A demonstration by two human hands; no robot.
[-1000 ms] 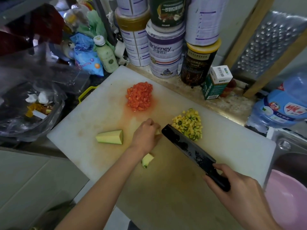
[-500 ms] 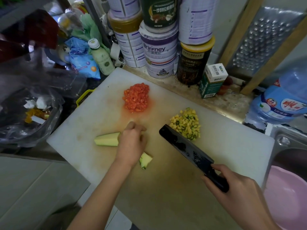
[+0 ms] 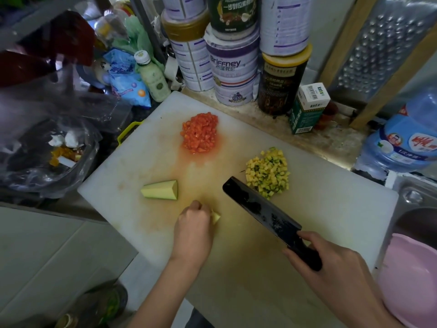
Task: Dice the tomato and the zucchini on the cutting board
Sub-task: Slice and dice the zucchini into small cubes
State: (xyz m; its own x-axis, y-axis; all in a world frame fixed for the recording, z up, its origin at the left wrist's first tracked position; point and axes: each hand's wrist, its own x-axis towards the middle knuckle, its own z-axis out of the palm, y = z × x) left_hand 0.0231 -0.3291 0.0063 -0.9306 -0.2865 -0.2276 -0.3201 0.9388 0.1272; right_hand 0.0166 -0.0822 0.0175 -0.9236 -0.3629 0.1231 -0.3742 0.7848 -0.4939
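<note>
On the white cutting board (image 3: 331,209) lie a heap of diced tomato (image 3: 199,136) at the back and a heap of diced zucchini (image 3: 268,172) to its right. A zucchini wedge (image 3: 160,190) lies on the board's left part. My left hand (image 3: 192,229) grips a smaller zucchini piece (image 3: 215,217) near the board's middle; only the piece's tip shows. My right hand (image 3: 331,263) holds the handle of a black cleaver (image 3: 257,210), its blade raised and slanting toward the diced zucchini.
Stacked tins (image 3: 234,67), a dark jar (image 3: 281,81) and a small green box (image 3: 307,107) line the back edge. A bag of scraps (image 3: 47,157) sits left, a blue water jug (image 3: 406,143) right, a pink basin (image 3: 411,280) at lower right.
My left hand has drawn back from the board's middle toward me and taken hold of the small zucchini piece. The cleaver has hardly moved.
</note>
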